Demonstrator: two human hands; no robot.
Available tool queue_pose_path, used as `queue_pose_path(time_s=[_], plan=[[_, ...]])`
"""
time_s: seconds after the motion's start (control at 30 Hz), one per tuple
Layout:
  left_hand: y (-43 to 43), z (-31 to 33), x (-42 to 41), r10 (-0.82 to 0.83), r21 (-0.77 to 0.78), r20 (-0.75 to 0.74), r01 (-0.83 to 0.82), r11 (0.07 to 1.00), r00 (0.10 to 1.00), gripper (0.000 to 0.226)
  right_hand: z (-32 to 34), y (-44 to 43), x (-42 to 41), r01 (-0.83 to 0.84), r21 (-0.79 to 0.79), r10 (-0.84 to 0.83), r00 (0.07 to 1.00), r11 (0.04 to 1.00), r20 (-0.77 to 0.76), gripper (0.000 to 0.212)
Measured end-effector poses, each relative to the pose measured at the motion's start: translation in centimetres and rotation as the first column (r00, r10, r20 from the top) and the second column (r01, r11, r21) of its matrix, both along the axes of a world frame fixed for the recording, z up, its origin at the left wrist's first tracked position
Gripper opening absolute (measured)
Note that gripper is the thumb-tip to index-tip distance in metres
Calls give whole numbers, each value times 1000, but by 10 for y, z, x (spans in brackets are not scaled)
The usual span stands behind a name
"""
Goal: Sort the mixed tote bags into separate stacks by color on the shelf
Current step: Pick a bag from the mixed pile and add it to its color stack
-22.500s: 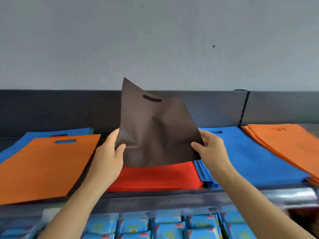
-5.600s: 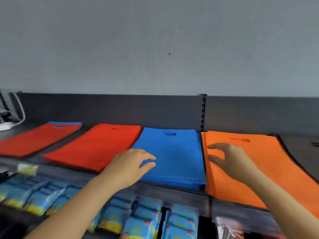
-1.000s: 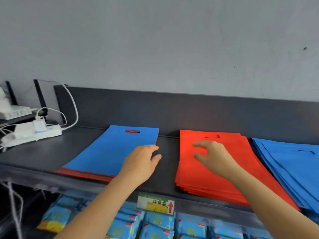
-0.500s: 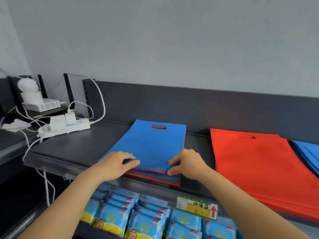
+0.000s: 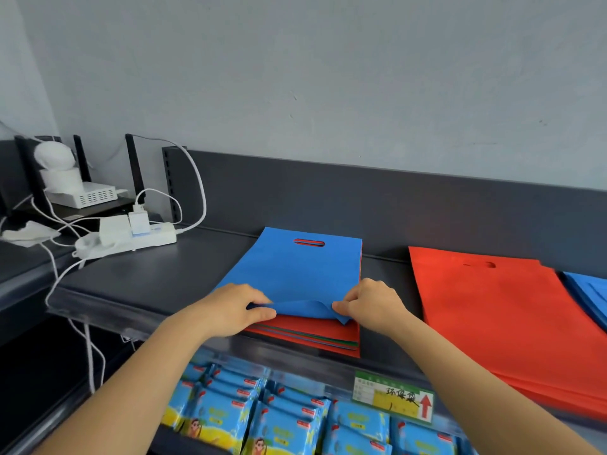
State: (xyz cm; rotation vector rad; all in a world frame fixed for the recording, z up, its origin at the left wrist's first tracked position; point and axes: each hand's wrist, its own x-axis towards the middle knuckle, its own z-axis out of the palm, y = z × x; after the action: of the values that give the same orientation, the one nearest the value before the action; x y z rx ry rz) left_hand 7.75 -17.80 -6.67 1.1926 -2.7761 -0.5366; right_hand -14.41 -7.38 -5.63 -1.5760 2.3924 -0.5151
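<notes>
A blue tote bag [image 5: 295, 267] with a cut-out handle tops a mixed stack [image 5: 315, 336] of red, green and blue bags on the dark shelf [image 5: 147, 277]. My left hand [image 5: 236, 307] pinches the blue bag's near left edge. The near right corner is pinched by my right hand [image 5: 368, 303]. That near edge is lifted and creased, baring a red bag beneath. To the right lies a red stack [image 5: 492, 323], then a blue stack [image 5: 588, 293] at the frame's edge.
A white power strip [image 5: 131, 238] with plugs and cables sits on the shelf's left end, beside a router [image 5: 82, 195]. Blue snack packets [image 5: 279, 418] fill the shelf below, behind a price label [image 5: 394, 395]. A dark back panel lines the shelf.
Half a second ago both hands rested on the blue bag's near edge; now they pinch it and have raised and pushed it back, uncovering the red bag beneath. The view came closer.
</notes>
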Motion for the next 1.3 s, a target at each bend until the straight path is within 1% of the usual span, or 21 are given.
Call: queue_pose_path(time_s=[0.07,0.13,0.17,0.2,0.23,0.27,0.3,0.33,0.37,0.4,0.43,0.47,0.5,0.6,0.67,0.73,0.77,0.9,1.07,1.2,1.3], plan=[[-1,-3,-3,15,-65,-17,-16,998,1000,21,-1,0,2,19,-16,-19,1000,1000,-10,45],[1,-3,-4,63,-139,-63,-71,988,996,32,0,2,0,23,-53,-21,999,998,29,50],[4,-2,-5,82,-174,-93,-97,980,992,35,2,4,-3,49,-100,-39,995,994,93,51],[7,-2,-4,99,-218,-131,-126,968,986,36,4,6,-6,112,-164,-77,975,980,210,51],[13,0,-4,117,-284,-171,-162,945,978,34,9,10,-11,219,-208,-122,909,953,398,52],[20,1,-4,120,-374,-221,-198,906,968,31,15,16,-15,332,-179,-156,769,926,620,52],[27,2,-4,92,-483,-264,-214,849,960,28,22,22,-19,393,-91,-167,572,915,803,51],[34,3,-6,31,-587,-289,-202,784,957,27,28,28,-23,403,0,-168,382,915,909,51],[42,4,-9,-31,-658,-275,-164,735,961,29,33,35,-27,388,62,-172,255,920,952,48],[49,5,-12,-92,-707,-261,-125,696,961,33,34,39,-30,357,94,-176,205,929,963,41],[54,4,-15,-140,-728,-254,-94,679,957,37,32,42,-33,324,94,-164,194,941,967,31],[57,1,-17,-189,-733,-256,-63,678,948,39,32,46,-33,285,77,-145,226,955,963,22],[62,0,-19,-196,-711,-250,-43,702,948,40,31,48,-33,257,54,-133,302,965,944,18],[70,-7,-21,-202,-699,-215,-6,715,956,33,31,59,-37,244,-108,-54,574,964,817,31],[75,-5,-23,-179,-685,-203,-8,728,963,12,36,70,-47,265,-286,17,704,921,710,43],[79,-3,-33,-177,-661,-231,-21,750,957,25,39,86,-65,290,-421,27,796,860,604,50],[85,1,-41,-187,-663,-245,-23,749,951,26,40,97,-79,316,-463,8,819,828,573,52],[122,19,-101,-368,-701,-302,57,711,880,29,42,160,-140,445,-553,-102,835,705,541,51],[187,38,-201,-607,-775,-271,204,598,747,36,34,254,-212,596,-568,-322,796,568,513,45],[235,34,-271,-708,-773,-208,330,542,675,38,23,323,-260,664,-545,-473,747,512,466,44],[264,28,-313,-740,-746,-152,415,521,656,41,13,363,-291,701,-524,-546,710,484,446,45]])
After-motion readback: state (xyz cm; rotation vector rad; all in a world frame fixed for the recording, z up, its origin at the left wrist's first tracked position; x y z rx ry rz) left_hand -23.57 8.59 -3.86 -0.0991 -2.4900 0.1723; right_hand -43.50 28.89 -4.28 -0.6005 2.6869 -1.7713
